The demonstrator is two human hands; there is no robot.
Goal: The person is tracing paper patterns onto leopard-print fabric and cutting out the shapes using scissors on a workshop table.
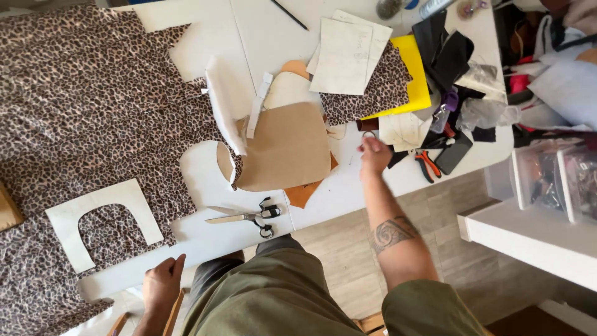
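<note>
My right hand [375,155] reaches over the white table [348,193], its fingertips at a small ring-like thing [368,134] beside a dark brown piece; the hand is blurred and its grip is unclear. My left hand [161,283] rests at the table's near edge with its fingers curled in and nothing visible in it. Black-handled scissors [245,216] lie shut between my hands. A tan card pattern [286,146] lies left of my right hand. Leopard-print fabric [81,112] covers the table's left half, with a white U-shaped pattern piece [93,218] on it.
Orange-handled pliers [428,165] and a black flat case [454,152] lie right of my right hand. White paper patterns [345,53], a yellow sheet [415,81] and black scraps [444,50] crowd the far right. Clear plastic bins [553,177] stand on a white shelf [528,236].
</note>
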